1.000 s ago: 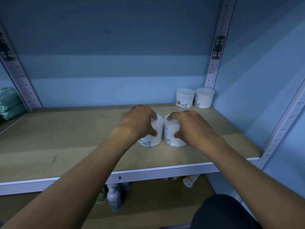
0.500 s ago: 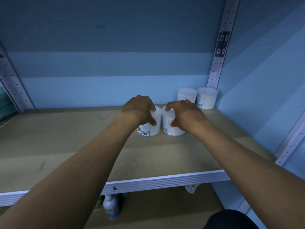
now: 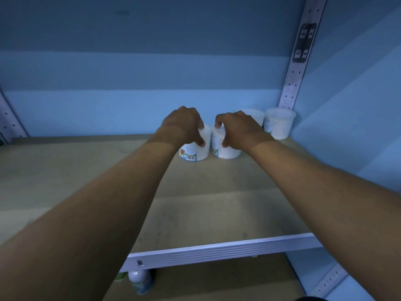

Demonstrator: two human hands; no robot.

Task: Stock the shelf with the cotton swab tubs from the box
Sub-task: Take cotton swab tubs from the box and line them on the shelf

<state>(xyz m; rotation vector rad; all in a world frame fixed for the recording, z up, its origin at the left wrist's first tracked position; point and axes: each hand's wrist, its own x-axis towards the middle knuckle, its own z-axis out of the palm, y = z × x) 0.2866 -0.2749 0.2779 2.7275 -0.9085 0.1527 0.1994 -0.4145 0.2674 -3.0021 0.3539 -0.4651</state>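
Two white cotton swab tubs stand side by side near the back of the wooden shelf (image 3: 217, 203). My left hand (image 3: 182, 124) grips the left tub (image 3: 195, 152) from above, fingers curled round its lid. My right hand (image 3: 237, 129) grips the right tub (image 3: 225, 152) the same way. Two more tubs stand in the back right corner: one (image 3: 278, 124) in full view, the other (image 3: 256, 115) partly hidden behind my right hand. The box is out of view.
A perforated metal upright (image 3: 297, 66) rises in the back right corner, another (image 3: 10, 124) at the left edge. The shelf's white front rail (image 3: 217, 250) runs across below my arms. Bottles (image 3: 140, 281) stand on the lower shelf.
Both hands have pushed the two tubs farther back along the shelf, toward the rear wall and closer to the corner tubs. The view has moved closer in.
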